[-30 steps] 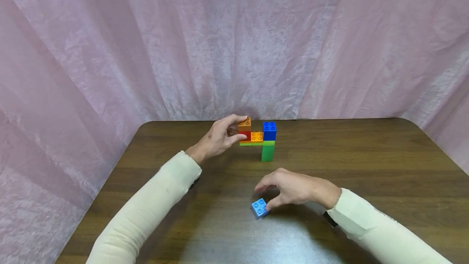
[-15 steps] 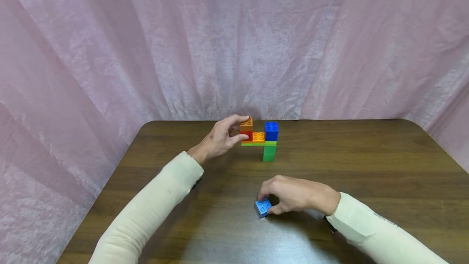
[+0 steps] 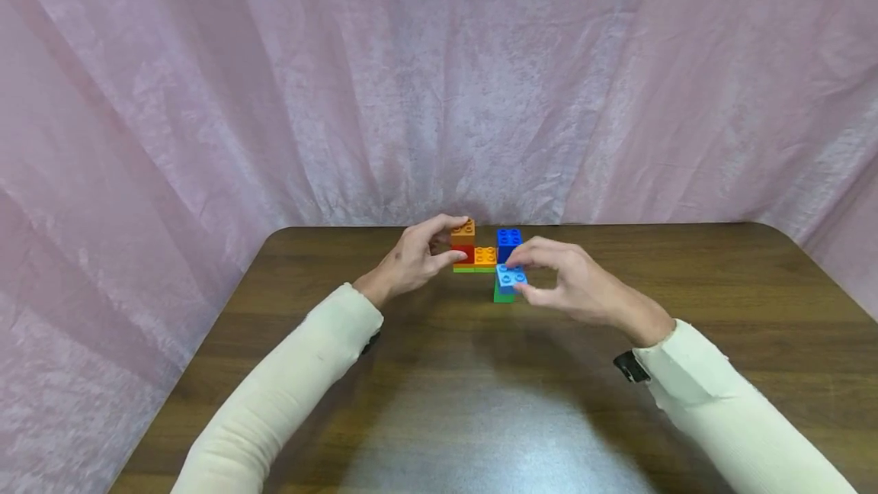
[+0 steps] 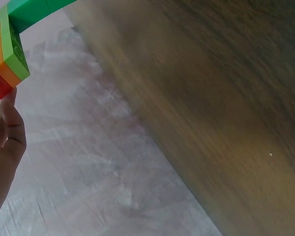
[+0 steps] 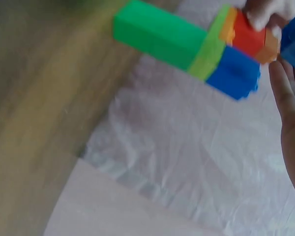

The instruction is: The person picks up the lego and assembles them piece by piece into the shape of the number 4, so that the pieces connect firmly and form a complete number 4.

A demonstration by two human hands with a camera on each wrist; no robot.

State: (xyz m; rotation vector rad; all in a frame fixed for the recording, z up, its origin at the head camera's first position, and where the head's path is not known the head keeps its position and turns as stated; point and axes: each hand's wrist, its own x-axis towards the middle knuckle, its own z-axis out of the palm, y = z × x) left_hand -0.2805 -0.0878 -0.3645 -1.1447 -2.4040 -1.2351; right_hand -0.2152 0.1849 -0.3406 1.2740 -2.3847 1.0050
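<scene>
A toy brick structure stands on the table: a green column carries a lime plate, with a dark blue brick on the right. On the left sit a red brick and an orange brick, above a flat orange brick. My left hand grips the red and orange bricks between thumb and fingers. In my right hand, a light blue brick is pinched, studs up, in front of the column in the head view. The right wrist view is blurred, with this brick at its right edge.
The brown wooden table spreads out around the structure. Its far edge meets a pink curtain. The lime plate's left end overhangs the table without a column beneath it.
My right hand has closed on the light blue brick, lifted it off the table and carried it forward to the structure. My left hand keeps its grip, almost unmoved.
</scene>
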